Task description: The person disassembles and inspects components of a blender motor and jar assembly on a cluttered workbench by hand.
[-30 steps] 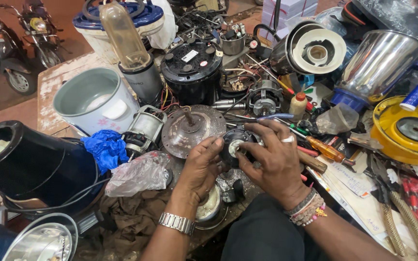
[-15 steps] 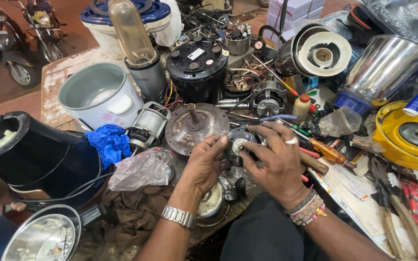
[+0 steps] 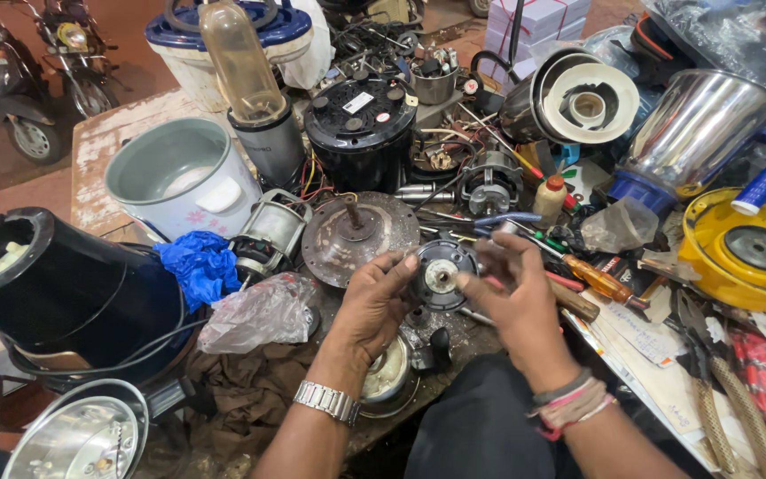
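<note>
**Small round part held over a crowded repair bench**

Cluttered from edge to edge, the workbench (image 3: 90, 160) carried appliance parts, loose wires and hand tools, with parked scooters on the reddish floor beyond its far left corner. We held a small black round motor part (image 3: 441, 277) just above the near middle of the bench, between our two hands.

From there, we judged the likeliest trouble to be a slip. The part was pinched only at its rim, and if it dropped it would land among the scattered screws and scraps below, where small pieces could be hard to find again. The rusty metal disc with its upright shaft (image 3: 361, 235) lay just beyond our fingers, and the orange-handled screwdriver (image 3: 597, 279) lay just right of them, so a careless move could knock either.

Our left hand (image 3: 374, 306) was partly closed, fingertips curled onto the left edge of the part. Our right hand (image 3: 525, 306) was also partly closed, thumb pressed near the pale centre of the part and fingers wrapped behind its right side. Whether those hidden fingers held anything else, we could not tell.

A blue cloth (image 3: 199, 266) and a crumpled clear plastic bag (image 3: 259, 312) lay to the left.
</note>
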